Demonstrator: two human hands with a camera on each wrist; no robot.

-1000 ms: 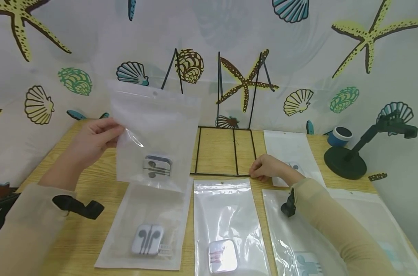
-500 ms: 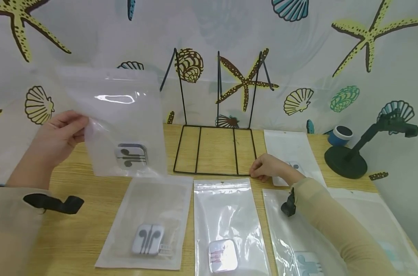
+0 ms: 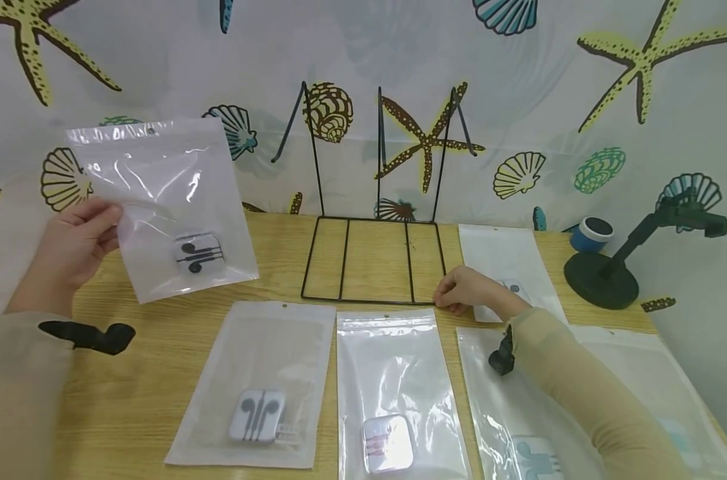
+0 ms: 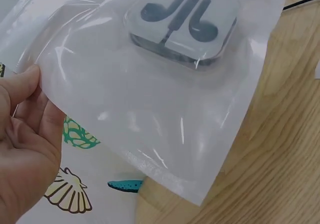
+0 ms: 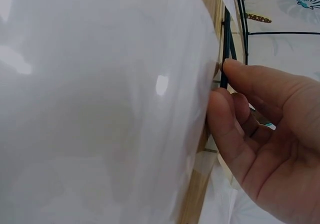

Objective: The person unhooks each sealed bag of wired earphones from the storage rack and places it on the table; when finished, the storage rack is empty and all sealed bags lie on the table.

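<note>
My left hand (image 3: 75, 247) pinches the left edge of a white, partly see-through zip bag (image 3: 165, 173), raised above the table's left side. A flat case of earphones (image 3: 198, 254) sits low inside it; the left wrist view shows the earphones (image 4: 204, 30) up close. At the front right corner of a black wire rack (image 3: 363, 301), my right hand (image 3: 468, 290) grips the wire between thumb and fingers. The right wrist view shows the thumb and index finger at the dark wire (image 5: 226, 39). Nothing hangs on the rack's upright prongs.
Similar bags with earphone cases lie flat: one at front left (image 3: 273, 360), one at the centre (image 3: 393, 373), others under and beyond my right forearm, and a smaller bag (image 3: 498, 257) behind. A black stand (image 3: 603, 283) and a blue jar (image 3: 590, 238) stand at back right.
My left hand has carried the bag leftward, away from the rack, and the bag has tilted. The rack's left side now shows. My right hand stays at the rack's corner.
</note>
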